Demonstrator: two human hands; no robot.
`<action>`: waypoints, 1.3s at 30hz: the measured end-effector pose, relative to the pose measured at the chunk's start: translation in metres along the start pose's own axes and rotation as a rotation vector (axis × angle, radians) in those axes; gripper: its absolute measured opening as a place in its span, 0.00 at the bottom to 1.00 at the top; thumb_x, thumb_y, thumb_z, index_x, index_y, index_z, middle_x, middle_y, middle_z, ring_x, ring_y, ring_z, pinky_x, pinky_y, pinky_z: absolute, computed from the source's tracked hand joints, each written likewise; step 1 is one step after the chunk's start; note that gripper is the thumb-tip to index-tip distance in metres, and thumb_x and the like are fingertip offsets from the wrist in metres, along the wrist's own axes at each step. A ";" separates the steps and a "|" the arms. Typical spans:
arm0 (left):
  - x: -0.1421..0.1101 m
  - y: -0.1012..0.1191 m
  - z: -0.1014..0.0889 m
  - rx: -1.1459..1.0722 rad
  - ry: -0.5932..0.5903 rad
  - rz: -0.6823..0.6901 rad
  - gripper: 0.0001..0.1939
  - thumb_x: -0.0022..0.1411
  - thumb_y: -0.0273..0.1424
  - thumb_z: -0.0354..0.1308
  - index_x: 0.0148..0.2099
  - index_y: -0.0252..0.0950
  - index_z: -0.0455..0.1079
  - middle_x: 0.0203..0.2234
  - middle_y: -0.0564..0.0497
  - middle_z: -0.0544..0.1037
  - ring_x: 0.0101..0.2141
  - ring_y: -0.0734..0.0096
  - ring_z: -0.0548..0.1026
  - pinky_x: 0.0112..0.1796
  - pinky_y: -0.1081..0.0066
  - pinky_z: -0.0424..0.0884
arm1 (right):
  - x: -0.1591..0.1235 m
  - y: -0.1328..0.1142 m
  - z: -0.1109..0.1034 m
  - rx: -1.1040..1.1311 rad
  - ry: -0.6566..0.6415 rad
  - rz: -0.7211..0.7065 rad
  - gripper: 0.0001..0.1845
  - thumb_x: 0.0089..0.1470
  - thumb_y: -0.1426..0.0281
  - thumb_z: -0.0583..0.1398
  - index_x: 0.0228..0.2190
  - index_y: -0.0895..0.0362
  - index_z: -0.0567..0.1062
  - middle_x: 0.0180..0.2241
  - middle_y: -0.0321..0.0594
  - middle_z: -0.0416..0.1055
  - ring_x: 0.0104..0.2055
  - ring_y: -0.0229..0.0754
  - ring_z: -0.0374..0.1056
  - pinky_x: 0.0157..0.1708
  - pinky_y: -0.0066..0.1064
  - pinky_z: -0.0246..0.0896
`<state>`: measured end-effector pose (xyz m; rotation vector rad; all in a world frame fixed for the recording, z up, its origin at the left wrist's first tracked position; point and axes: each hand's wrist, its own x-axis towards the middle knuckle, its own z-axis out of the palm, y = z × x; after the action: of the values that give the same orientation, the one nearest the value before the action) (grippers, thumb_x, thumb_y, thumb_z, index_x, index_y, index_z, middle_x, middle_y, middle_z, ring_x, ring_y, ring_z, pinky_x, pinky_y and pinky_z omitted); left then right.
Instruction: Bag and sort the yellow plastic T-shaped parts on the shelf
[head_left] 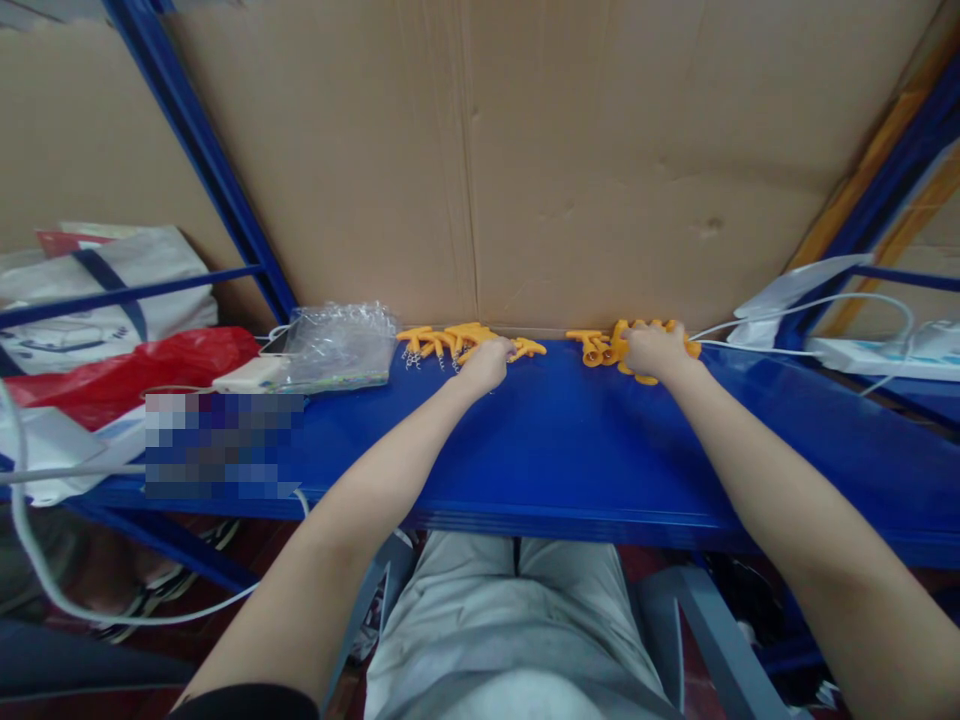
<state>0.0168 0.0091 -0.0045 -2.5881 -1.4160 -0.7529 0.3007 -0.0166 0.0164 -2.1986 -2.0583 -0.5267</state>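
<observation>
Along the back of the blue table (540, 450), against the cardboard, lies a row of orange-yellow corkscrews (431, 343) with T-shaped handles and bare metal spirals. My left hand (484, 366) is closed at the right end of this row, its fingers curled round a corkscrew; the hand partly hides it. Farther right sits a group of orange-yellow plastic pieces with round openings (596, 350). Over that group, my right hand (654, 350) has its fingers bent down and closed on one of the pieces, with others close around it. The fingertips of both hands are partly hidden.
Left of the corkscrews is a clear plastic bag (345, 345), with a white adapter (251, 374) and a red bag (150, 370) beyond. White cables and a power strip (892, 355) lie at the right. Blue posts (206, 150) frame the cardboard wall (555, 150).
</observation>
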 end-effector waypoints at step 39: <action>-0.011 0.013 -0.005 0.210 -0.193 -0.065 0.13 0.71 0.31 0.53 0.45 0.33 0.78 0.46 0.40 0.83 0.47 0.57 0.80 0.47 0.65 0.73 | -0.007 -0.011 -0.015 0.179 -0.087 -0.029 0.17 0.57 0.66 0.59 0.47 0.60 0.73 0.46 0.57 0.75 0.51 0.62 0.70 0.49 0.51 0.61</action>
<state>0.0208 -0.0086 -0.0034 -2.5169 -1.5438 -0.3451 0.2866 -0.0268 0.0267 -2.1276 -2.0906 -0.2415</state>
